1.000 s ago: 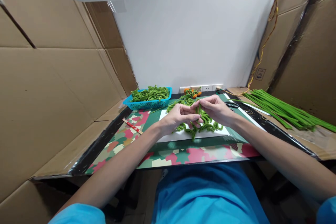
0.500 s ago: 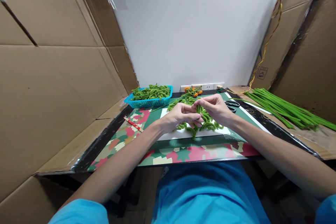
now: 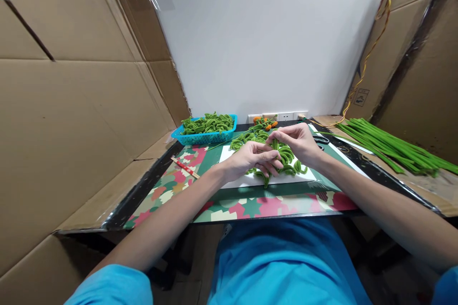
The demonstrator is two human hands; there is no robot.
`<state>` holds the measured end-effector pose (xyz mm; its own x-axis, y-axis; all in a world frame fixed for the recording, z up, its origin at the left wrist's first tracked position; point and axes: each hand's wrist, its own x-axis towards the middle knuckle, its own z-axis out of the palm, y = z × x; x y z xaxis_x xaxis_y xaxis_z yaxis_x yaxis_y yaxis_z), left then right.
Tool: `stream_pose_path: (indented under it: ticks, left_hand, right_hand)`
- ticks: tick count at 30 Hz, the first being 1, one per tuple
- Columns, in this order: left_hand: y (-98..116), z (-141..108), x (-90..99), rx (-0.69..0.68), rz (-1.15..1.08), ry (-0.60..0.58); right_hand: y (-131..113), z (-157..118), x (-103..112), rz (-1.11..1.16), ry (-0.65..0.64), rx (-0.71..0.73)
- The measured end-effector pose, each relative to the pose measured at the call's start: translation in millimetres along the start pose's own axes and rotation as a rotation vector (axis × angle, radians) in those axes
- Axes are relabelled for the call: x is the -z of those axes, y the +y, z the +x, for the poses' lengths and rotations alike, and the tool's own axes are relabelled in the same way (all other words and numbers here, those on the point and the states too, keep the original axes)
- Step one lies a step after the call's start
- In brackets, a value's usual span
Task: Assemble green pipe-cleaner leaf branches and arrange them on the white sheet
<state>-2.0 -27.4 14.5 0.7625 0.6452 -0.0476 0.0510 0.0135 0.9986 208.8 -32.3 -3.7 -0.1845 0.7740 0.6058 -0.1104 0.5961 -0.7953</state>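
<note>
Over the middle of the table, a bent green pipe cleaner piece [image 3: 275,144] stands between my two hands. My right hand [image 3: 296,142] pinches its top between thumb and fingertips. With thumb and fingers closed around its lower end, my left hand [image 3: 255,158] steadies it from the other side. Beneath them lies a white sheet [image 3: 232,182] strewn with curled green pipe cleaner pieces [image 3: 286,155], partly hidden by my hands. Dark-handled scissors [image 3: 321,139] rest just beyond my right wrist.
A blue basket [image 3: 203,138] heaped with green pieces stands at the back left. Orange flowers [image 3: 266,123] lie near the wall sockets [image 3: 286,116]. Long green pipe cleaners [image 3: 393,147] lie at the right. A red stick [image 3: 185,167] lies at left; cardboard walls [image 3: 89,105] flank the table.
The view has shifted slightly. Both hands keep hold of the green piece, with the left fingers spread a little differently below it.
</note>
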Motion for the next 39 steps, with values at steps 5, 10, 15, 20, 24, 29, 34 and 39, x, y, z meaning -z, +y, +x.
stream_pose_path:
  ticks: [5, 10, 15, 20, 24, 29, 34, 39]
  left_hand:
    - [-1.1, 0.2, -0.4, -0.025, 0.084, -0.011]
    - [0.2, 1.3, 0.0, -0.081, 0.108, 0.036]
    - [2.6, 1.0, 1.1, -0.124, 0.136, 0.058]
    - [4.7, 1.0, 3.6, -0.193, 0.243, 0.073]
    - [4.6, 0.1, 2.4, -0.189, 0.258, 0.063]
    - [1.6, -2.7, -2.4, -0.154, 0.236, 0.010]
    - [-1.5, -2.4, -1.3, -0.154, 0.154, 0.023]
    - [0.0, -1.9, 2.9, -0.158, 0.141, 0.050]
  right_hand:
    - [-0.4, 1.1, 2.1, -0.034, -0.060, -0.040]
    - [3.3, 2.0, 0.7, 0.141, -0.036, -0.121]
    - [7.3, -0.8, -5.7, 0.319, 0.049, -0.201]
    - [12.7, -2.1, -11.8, 0.370, 0.096, -0.206]
    - [8.0, -2.0, -12.1, 0.346, 0.071, -0.199]
    - [-0.9, -0.4, -4.8, 0.258, -0.030, -0.159]
    - [5.2, 2.6, 3.1, 0.220, 0.062, -0.183]
    - [10.2, 6.0, 12.0, 0.136, 0.162, -0.145]
